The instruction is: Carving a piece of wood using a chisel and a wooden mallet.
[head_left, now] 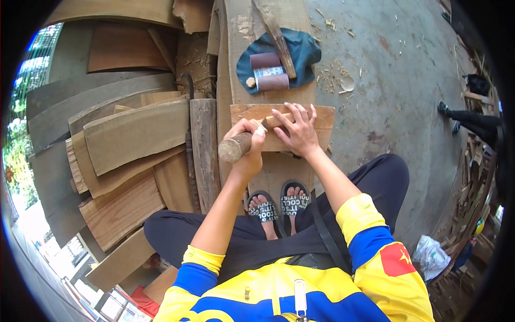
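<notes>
My left hand (248, 140) is closed round a carving tool with a thick round wooden handle (234, 149). Its short dark blade, partly hidden by my fingers, meets the end of a small light wooden piece (276, 121). Over that piece lies my right hand (299, 130), its fingers bent and holding it down on a flat wooden board (324, 119). The board rests crosswise on a long wooden plank (252, 11) between my knees.
Beyond the board, a dark green cloth (308, 51) carries a sandpaper strip (272, 81), a small wooden lump (250, 82) and a stick (279, 45). Stacked planks (137, 131) fill the left side. A spoon-shaped piece (347, 82) and shavings lie on the concrete floor. Another person's legs (477, 119) show far right.
</notes>
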`<action>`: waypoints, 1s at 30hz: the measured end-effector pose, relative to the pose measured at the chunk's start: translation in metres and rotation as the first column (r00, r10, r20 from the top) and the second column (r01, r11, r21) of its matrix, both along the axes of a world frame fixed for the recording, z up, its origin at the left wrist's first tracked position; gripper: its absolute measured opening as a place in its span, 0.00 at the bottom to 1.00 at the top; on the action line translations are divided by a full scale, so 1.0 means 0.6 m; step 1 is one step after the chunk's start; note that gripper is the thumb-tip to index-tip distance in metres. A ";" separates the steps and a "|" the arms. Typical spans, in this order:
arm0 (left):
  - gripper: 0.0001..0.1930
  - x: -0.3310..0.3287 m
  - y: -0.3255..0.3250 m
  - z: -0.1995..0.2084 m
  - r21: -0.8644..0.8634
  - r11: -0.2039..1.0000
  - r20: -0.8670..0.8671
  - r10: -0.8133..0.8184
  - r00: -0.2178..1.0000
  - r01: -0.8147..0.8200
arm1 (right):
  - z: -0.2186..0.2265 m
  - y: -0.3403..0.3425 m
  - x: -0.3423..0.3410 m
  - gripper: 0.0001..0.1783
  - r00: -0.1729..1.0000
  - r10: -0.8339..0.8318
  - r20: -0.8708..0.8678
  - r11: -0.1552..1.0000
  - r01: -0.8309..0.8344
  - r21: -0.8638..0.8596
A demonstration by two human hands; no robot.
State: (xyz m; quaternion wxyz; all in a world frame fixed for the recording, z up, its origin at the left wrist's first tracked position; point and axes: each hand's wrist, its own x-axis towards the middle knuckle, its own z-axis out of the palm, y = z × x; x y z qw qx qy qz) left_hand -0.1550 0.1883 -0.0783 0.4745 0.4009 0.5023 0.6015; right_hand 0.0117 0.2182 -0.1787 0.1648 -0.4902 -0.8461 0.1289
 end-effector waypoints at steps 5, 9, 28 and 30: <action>0.08 -0.001 -0.001 0.006 -0.083 0.996 -0.084 0.006 0.996 -0.013 | -0.020 0.136 -0.029 0.22 0.896 -0.169 -0.410 0.984 0.175 -0.023; 0.09 0.012 0.009 -0.011 -0.091 0.995 -0.089 0.042 0.995 -0.050 | -0.069 0.306 -0.067 0.33 0.858 -0.459 -0.230 0.882 0.409 -0.236; 0.11 0.024 0.024 0.035 -0.019 0.998 -0.277 0.047 0.960 -0.054 | 0.210 0.286 0.009 0.25 0.858 -0.419 -0.298 0.846 0.249 -0.472; 0.10 0.030 0.026 0.035 0.037 0.998 -0.327 0.068 0.942 -0.060 | 0.333 0.175 0.035 0.19 0.772 -0.424 -0.474 0.857 0.172 -0.486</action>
